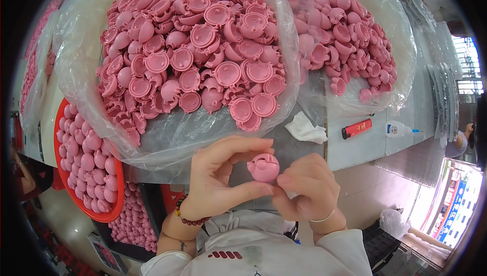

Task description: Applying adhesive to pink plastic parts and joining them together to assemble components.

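Observation:
Above my lap, near the table's front edge, a small pink plastic ball with little raised parts sits between my two hands. A dark seam runs across its upper side. My left hand curves around it, thumb below and fingers above. Curled into a pinch, my right hand presses thumb and forefinger at the ball's lower right side. Whether those fingertips also hold something small is hidden. Just beyond my hands, a big heap of pink half shells lies on a clear plastic bag.
A second bagged heap of pink shells lies at the back right. White crumpled tissue, a red lighter and a small glue bottle rest on the table. At left, a red basket holds pink balls, above a dark crate of more.

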Available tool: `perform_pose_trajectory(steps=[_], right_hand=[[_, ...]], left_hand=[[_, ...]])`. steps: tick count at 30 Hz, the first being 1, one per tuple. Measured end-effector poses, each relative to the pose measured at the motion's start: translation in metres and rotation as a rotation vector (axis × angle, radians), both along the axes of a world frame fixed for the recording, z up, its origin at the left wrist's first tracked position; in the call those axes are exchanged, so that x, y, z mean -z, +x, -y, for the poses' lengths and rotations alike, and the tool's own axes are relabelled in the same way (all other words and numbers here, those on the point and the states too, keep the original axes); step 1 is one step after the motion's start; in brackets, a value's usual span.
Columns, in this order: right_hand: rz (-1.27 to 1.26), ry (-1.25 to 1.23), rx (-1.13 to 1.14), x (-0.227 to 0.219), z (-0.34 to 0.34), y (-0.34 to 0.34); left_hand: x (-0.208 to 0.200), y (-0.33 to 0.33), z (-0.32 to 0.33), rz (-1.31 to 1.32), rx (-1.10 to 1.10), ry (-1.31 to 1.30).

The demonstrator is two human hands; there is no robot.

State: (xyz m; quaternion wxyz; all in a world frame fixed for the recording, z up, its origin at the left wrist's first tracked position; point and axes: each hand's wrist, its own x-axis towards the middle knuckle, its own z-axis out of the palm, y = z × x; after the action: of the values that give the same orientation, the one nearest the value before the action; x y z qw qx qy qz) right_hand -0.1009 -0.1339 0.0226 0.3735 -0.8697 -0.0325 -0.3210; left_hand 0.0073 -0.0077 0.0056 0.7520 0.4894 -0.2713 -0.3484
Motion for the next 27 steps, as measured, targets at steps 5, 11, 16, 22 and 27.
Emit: perform_pose_trajectory(steps=[5,11,16,22,27], right_hand=[[-0.014,0.189,0.03,0.008,0.012,-0.009],[-0.094,0.429,-0.031,0.002,0.003,0.013],[-0.211,0.271,-0.146,0.001,0.005,0.017],[-0.196,0.273,-0.161,0.003,0.005,0.016],[-0.193,0.27,-0.165,0.004,0.004,0.016]], left_hand=[[0.003,0.002,0.0,0.028,-0.01,-0.036],[0.007,0.003,-0.003,0.003,0.059,-0.134],[0.007,0.002,-0.005,0.117,0.009,-0.069],[0.004,0.001,-0.006,0.117,0.008,-0.043],[0.005,0.001,-0.006,0.09,0.01,-0.046]])
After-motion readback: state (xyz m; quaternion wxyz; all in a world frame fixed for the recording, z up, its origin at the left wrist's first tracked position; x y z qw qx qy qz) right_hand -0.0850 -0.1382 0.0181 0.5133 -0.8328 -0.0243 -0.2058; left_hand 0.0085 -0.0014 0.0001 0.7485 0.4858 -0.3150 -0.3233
